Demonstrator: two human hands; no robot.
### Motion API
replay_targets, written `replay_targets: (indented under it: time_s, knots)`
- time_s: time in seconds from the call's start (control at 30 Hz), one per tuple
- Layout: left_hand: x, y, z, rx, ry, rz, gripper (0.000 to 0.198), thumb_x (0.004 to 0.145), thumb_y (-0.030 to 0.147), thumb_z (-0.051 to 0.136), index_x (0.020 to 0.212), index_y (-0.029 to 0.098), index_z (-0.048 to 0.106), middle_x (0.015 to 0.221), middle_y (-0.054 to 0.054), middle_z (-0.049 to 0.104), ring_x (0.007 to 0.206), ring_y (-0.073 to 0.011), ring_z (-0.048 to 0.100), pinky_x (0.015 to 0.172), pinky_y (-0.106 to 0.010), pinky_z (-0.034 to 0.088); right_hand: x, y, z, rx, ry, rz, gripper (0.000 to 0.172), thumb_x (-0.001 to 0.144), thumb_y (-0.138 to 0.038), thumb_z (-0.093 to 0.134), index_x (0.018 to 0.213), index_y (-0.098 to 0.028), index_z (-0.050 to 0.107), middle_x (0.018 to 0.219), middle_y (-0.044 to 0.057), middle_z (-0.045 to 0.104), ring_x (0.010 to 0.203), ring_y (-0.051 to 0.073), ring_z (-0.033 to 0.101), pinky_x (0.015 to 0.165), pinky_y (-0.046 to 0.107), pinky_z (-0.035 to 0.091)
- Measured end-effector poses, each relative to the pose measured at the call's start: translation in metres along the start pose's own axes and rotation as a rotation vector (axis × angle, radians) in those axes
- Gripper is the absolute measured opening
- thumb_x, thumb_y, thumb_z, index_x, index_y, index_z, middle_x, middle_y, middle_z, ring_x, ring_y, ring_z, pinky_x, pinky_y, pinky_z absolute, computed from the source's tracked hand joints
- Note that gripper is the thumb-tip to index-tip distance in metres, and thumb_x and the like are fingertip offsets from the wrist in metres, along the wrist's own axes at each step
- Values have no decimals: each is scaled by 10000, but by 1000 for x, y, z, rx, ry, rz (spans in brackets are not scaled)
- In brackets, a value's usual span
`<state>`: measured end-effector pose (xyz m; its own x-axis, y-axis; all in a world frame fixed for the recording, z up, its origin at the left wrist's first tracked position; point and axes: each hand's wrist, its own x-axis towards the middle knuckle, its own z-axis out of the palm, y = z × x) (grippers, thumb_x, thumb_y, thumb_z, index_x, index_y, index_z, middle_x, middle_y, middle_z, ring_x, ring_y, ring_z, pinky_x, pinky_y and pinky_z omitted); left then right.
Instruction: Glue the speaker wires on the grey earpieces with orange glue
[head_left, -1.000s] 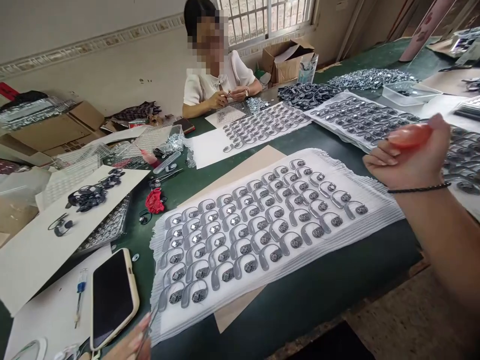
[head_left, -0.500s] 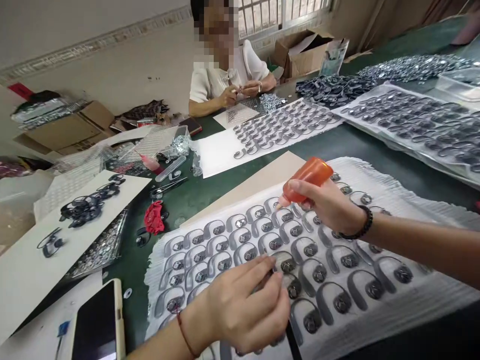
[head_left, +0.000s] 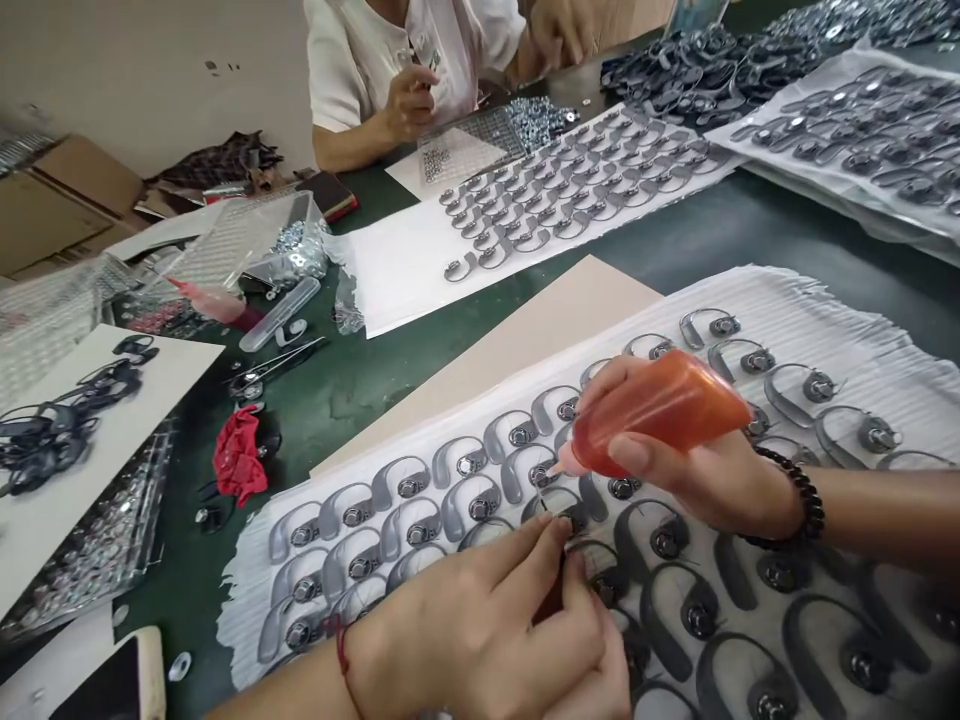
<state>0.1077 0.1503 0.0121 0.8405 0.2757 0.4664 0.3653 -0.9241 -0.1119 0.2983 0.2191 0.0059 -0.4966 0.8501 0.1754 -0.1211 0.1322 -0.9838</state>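
Observation:
My right hand (head_left: 697,480) is wrapped round an orange squeeze bottle (head_left: 660,410), which is tilted with its thin tip down and to the left, close to one of the hook-shaped grey pieces (head_left: 541,475). My left hand (head_left: 487,620) is pinched over the lower middle of the sheet; a thin dark item shows at its fingertips, too small to name. Several rows of these grey pieces, each with a round dark part at one end, lie on the white fringed sheet (head_left: 847,310) under both hands.
Across the table a person (head_left: 412,100) in white sits by a second sheet (head_left: 397,260) of pieces. Left are a red cloth (head_left: 238,455), tweezers (head_left: 281,365), a pink bottle (head_left: 217,300), a board (head_left: 180,350) and a phone (head_left: 105,680). Dark parts (head_left: 697,75) are piled behind.
The view has moved closer and shifted. The orange bottle's tip has moved from the back row to a piece nearer my left hand. The other person's hands have come apart.

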Motion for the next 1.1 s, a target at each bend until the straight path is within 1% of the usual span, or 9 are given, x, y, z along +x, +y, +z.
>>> replay_targets:
  time_s: [0.07,0.17,0.3,0.43,0.53,0.63,0.8,0.97,1.1]
  knots:
    - [2,-5,-1,-14,-2,33,183,783,334,593,848,166,623,750,6,622,793,-194,669,823,-302,573,0,-1,0,-39,-15,0,252,759,-362,630,698,-151,507,682,30,604,632,116,609,564,208,510]
    - [3,-6,1,-38,-24,28,159,779,299,593,860,165,620,769,8,634,803,-186,669,830,-294,570,-1,0,-1,-54,-9,0,265,758,-362,631,695,-146,490,670,21,580,607,92,577,544,193,487]
    - [4,-1,3,-88,-45,-22,131,762,240,551,807,155,640,731,-14,649,797,-233,676,822,-345,572,-1,0,-2,-70,-16,-34,274,776,-342,618,660,-146,466,663,19,580,597,83,574,516,174,458]
    - [5,-1,4,-97,-40,-30,150,739,214,555,834,167,661,738,-1,668,776,-219,682,813,-308,574,2,-2,-3,-121,-70,-101,277,794,-318,600,631,-154,449,681,23,610,602,72,581,560,167,471]
    - [5,-3,5,-112,-9,-78,120,706,175,569,782,168,662,707,0,673,754,-213,685,758,-279,584,2,-3,-3,-142,-96,-142,276,800,-299,591,605,-157,458,677,29,631,637,77,598,581,159,477]
    - [5,-4,5,-116,6,-109,120,701,171,561,767,170,661,702,-4,676,747,-217,685,728,-271,586,0,-1,-3,-128,-77,-119,198,775,-275,619,650,-160,518,688,17,640,683,78,602,625,156,488]
    - [3,-3,3,-121,30,-118,149,740,177,516,783,177,659,712,1,665,763,-195,677,807,-277,564,-5,6,-2,-189,-72,-126,119,750,-222,648,706,-155,561,747,-7,611,690,35,574,638,102,470]
    - [-3,-1,8,-127,40,-136,139,723,185,572,837,174,651,732,3,634,783,-193,662,891,-305,532,-9,10,0,-281,-74,-130,190,749,-291,654,803,-147,542,750,-3,593,631,36,560,583,121,467]
    - [-5,3,10,-116,18,-127,150,767,200,544,877,184,645,775,3,617,811,-182,652,911,-314,525,-9,11,1,-337,-66,-117,265,706,-278,691,882,-153,537,741,-21,601,605,33,560,549,126,455]
